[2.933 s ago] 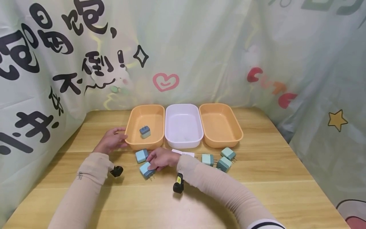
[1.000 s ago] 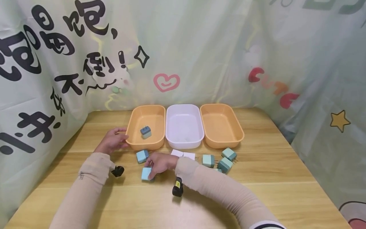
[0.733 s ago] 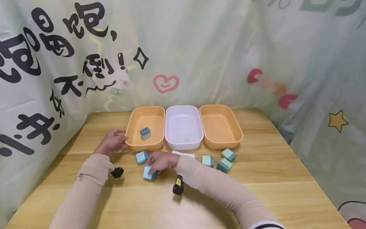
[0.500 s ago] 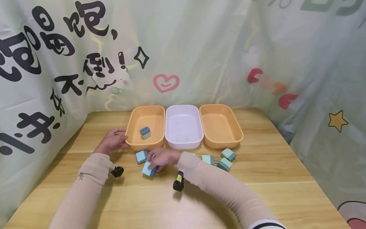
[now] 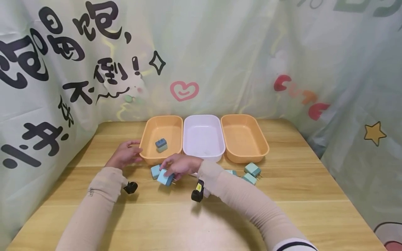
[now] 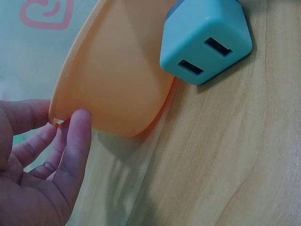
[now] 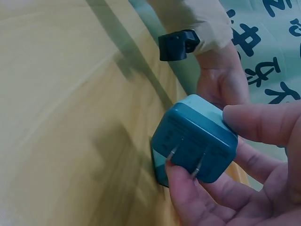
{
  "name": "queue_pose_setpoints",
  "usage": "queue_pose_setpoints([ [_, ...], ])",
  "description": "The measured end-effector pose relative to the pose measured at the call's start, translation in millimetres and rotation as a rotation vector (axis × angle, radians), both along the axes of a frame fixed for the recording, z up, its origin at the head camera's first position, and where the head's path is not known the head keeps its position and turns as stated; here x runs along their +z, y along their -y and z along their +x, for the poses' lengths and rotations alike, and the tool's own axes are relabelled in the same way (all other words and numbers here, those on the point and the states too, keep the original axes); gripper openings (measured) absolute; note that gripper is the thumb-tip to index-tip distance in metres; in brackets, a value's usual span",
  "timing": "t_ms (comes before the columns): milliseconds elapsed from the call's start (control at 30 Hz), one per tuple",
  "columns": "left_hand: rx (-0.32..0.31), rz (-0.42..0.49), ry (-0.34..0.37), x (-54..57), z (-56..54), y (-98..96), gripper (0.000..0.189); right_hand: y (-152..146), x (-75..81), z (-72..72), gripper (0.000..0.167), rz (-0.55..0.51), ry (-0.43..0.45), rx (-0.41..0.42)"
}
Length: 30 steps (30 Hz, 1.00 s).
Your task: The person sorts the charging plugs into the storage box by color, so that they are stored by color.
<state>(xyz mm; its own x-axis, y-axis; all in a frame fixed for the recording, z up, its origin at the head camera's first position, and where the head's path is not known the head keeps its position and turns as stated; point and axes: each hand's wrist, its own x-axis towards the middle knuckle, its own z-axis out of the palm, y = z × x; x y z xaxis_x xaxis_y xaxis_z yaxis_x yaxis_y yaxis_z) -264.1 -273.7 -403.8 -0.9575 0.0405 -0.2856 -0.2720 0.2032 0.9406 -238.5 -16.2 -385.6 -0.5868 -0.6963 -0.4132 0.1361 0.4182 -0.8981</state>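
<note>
My right hand (image 5: 183, 165) pinches a light-blue USB charger (image 5: 164, 177) between thumb and fingers, just above the table. In the right wrist view this charger's (image 7: 195, 139) two metal prongs show, with a fingertip at one prong. A second blue charger (image 5: 155, 171) lies on the table behind it, in front of the left orange tray (image 5: 145, 148). Its two USB ports face the camera in the left wrist view. My left hand (image 5: 125, 154) holds that tray's rim at its left front corner, thumb and fingers on either side. A charger (image 5: 161, 145) with a dark-blue prong side sits inside the tray.
A white tray (image 5: 204, 156) stands in the middle, with another orange tray (image 5: 246, 158) at its right. Several pale-green chargers (image 5: 252, 169) lie before the right tray, partly hidden by my right forearm. A printed curtain (image 5: 220, 62) hangs behind the table.
My right hand has turned the blue charger, then lifted it and moved it slightly toward the trays. My left hand has stayed at the left tray's rim.
</note>
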Motion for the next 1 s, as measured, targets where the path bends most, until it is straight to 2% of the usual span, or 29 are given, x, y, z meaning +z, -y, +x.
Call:
queue_pose_setpoints([
  [200,0.0,-0.001,-0.013,4.8,-1.6,-3.4,0.056,-4.0,9.4,-7.4,0.022,-0.018,0.048,-0.029],
  [467,0.008,-0.01,0.007,-0.7,-0.2,-0.6,0.055,-5.2,13.5,-14.4,0.02,-0.05,0.073,-0.028],
  [633,0.002,0.011,-0.022,-1.1,-2.1,-3.0,0.054,-7.5,19.3,-22.1,0.027,-0.056,0.056,-0.07],
  [800,0.009,0.004,0.007,0.2,-2.8,-2.8,0.054,-8.3,23.5,-27.3,0.039,-0.086,0.093,-0.072],
  [1000,0.02,-0.007,0.024,-3.2,0.4,0.6,0.056,-5.1,21.9,-29.3,0.038,-0.135,0.112,-0.092],
])
